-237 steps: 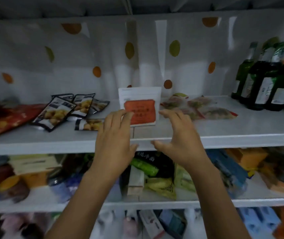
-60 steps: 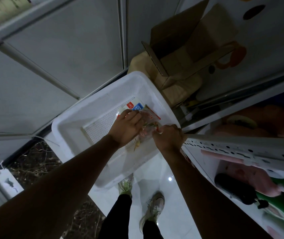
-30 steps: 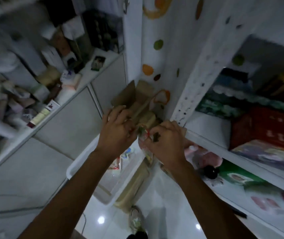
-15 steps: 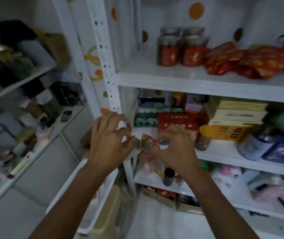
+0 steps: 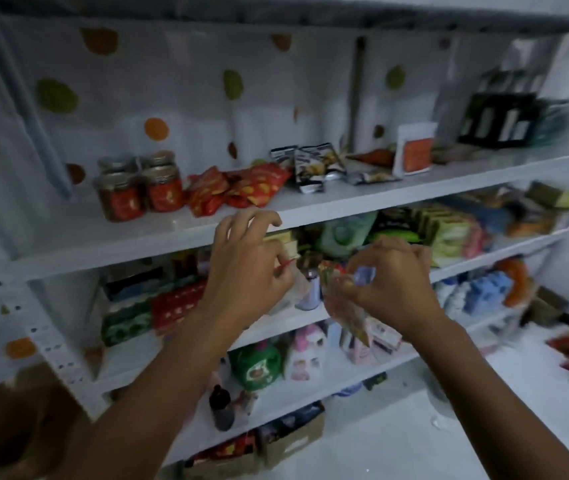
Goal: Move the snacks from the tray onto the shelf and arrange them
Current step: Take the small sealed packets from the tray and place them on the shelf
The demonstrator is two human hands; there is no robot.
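While both hands are raised in front of the shelving, just below the front edge of the upper shelf (image 5: 362, 206), they hold the clear snack packets (image 5: 345, 311) between them in mid-air, resting on no board. The left hand (image 5: 246, 271) pinches a thin red-edged corner between thumb and forefinger, and its other fingers are loosely curled and lifted so that the tips overlap the shelf's front edge. The right hand (image 5: 392, 282) has its fingers bent round the top of the packets, which dangle below it with coloured contents showing through the film. Blur hides how many packets there are. Toward the left end of the upper shelf, jars (image 5: 137, 188) with red labels stand in a tight cluster. Just to their right, red packets (image 5: 238, 188) lie in a loose pile near the front edge. Further right, black-and-white packets (image 5: 310, 164) lean and lie together, and past them a white pouch (image 5: 414, 148) with an orange label stands upright. Dark bottles (image 5: 497, 116) stand at the right back corner, badly blurred.
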